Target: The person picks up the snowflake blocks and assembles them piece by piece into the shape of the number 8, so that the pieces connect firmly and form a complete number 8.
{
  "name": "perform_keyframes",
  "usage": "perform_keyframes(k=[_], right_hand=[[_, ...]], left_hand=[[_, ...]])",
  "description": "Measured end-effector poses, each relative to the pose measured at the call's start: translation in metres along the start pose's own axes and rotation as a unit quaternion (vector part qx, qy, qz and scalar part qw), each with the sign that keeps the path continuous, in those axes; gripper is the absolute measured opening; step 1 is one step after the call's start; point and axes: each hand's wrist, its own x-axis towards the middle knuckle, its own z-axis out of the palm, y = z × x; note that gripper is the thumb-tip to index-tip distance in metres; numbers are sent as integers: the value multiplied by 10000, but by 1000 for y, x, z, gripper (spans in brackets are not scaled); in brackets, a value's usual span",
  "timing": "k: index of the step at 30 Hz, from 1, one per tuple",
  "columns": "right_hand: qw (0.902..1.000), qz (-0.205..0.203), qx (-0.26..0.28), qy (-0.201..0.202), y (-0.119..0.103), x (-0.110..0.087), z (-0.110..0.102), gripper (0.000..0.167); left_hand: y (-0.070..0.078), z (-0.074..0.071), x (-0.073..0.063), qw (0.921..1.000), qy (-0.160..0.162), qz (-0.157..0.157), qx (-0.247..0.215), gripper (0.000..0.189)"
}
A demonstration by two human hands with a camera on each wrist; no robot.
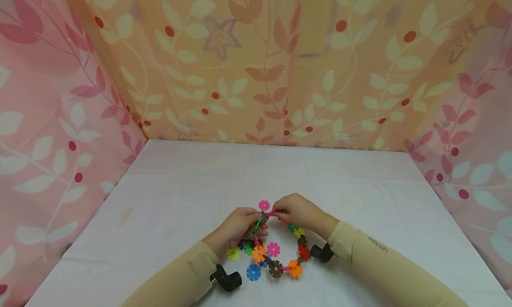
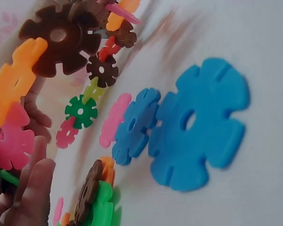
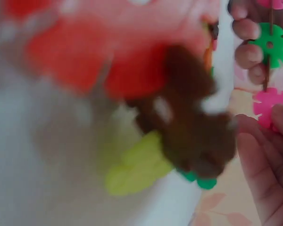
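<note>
A chain of notched plastic flower discs point(image 1: 275, 269) in several colours loops between the two hands, its lower part near the white cloth. My left hand point(image 1: 237, 226) holds the chain near one end, by a brown disc point(image 1: 263, 217) and a green disc point(image 3: 270, 44). Opposite it, my right hand point(image 1: 302, 212) pinches a pink disc point(image 3: 266, 106) between thumb and fingers. In the right wrist view that pink disc lines up with the edge-on brown disc. Orange and brown discs of the chain hang close to the left hand in the left wrist view.
Loose discs lie about the loop on the white-covered table point(image 1: 192, 182): a blue one point(image 1: 254, 272), a pink one point(image 1: 274, 249) and a yellow one point(image 1: 234, 253). Another pink disc point(image 1: 264, 205) shows just beyond the hands. Patterned curtains point(image 1: 256, 76) enclose the back and sides.
</note>
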Motion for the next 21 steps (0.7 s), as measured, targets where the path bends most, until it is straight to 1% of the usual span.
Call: perform_keyframes(k=[3,5,12,15,21], right_hand=[[9993,-187,-321,21,0,-1,0,6],[9987,-285,-417,84,-1,-2,0,6],[9962,-661,-286,488,-1,-5,5,4],[9950,-711,-265,647,-2,-5,7,4],[9938,-675,-249,850,-3,-4,9,5]], left_hand=[[0,1,0,10000,37,36,-33,28],[0,2,0,10000,73,45,-28,28],[5,8,-5,9994,316,145,26,26],[7,11,-8,9989,431,189,-4,26],[9,13,-9,9982,537,230,-91,25]])
